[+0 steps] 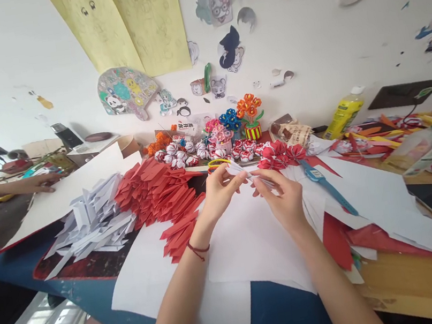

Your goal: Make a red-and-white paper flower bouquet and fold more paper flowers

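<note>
Above the white paper sheets (256,242), my left hand (222,188) pinches one end of a small bundle of folded white paper (236,168) between thumb and fingers. My right hand (281,190) grips the other end, its fingers partly covering the bundle. To the left of my forearm lies a heap of folded red paper pieces (159,192). Farther left is a pile of folded white paper strips (92,218). Just behind my hands sit red and white paper flowers (279,153) and yellow-handled scissors (219,162), partly hidden.
A blue watch (329,185) rests on papers to the right. Behind stand a potted orange flower (250,116) and a yellow bottle (344,113). A clear bottle (425,147) leans among scraps. Another person's hand (40,183) touches a white board (69,189) at the left.
</note>
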`<state>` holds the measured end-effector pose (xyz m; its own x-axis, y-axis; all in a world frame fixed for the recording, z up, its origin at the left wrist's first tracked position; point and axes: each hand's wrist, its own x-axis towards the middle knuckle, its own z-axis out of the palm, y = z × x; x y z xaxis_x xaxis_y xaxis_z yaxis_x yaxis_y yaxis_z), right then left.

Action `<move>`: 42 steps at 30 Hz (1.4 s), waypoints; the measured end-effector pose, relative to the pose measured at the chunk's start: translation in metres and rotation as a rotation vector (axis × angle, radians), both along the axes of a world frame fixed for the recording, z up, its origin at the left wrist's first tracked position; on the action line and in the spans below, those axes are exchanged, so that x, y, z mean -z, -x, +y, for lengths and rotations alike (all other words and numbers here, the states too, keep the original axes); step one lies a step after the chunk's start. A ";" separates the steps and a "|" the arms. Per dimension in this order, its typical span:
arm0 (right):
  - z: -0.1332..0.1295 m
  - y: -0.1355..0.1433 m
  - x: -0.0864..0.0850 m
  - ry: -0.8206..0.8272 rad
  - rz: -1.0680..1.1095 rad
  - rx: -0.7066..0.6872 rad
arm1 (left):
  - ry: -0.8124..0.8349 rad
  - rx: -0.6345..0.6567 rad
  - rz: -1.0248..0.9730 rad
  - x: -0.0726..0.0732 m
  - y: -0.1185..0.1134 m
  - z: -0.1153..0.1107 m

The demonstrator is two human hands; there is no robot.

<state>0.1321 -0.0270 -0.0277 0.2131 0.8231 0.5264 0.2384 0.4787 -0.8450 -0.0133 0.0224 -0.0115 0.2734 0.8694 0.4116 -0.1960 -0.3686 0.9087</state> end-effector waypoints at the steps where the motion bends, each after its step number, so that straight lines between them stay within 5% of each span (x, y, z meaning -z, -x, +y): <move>1: 0.000 0.000 0.000 -0.028 -0.022 0.012 | -0.001 0.002 -0.009 0.000 0.000 -0.001; 17: -0.004 0.000 0.002 -0.387 -0.246 0.214 | 0.067 -0.027 -0.128 0.001 -0.013 -0.013; 24: -0.009 0.001 -0.006 -0.332 -0.161 0.274 | -0.011 0.097 -0.081 -0.002 -0.007 -0.014; 42: -0.007 -0.002 -0.012 -0.220 0.145 -0.025 | -0.415 -0.146 0.185 -0.007 -0.001 -0.020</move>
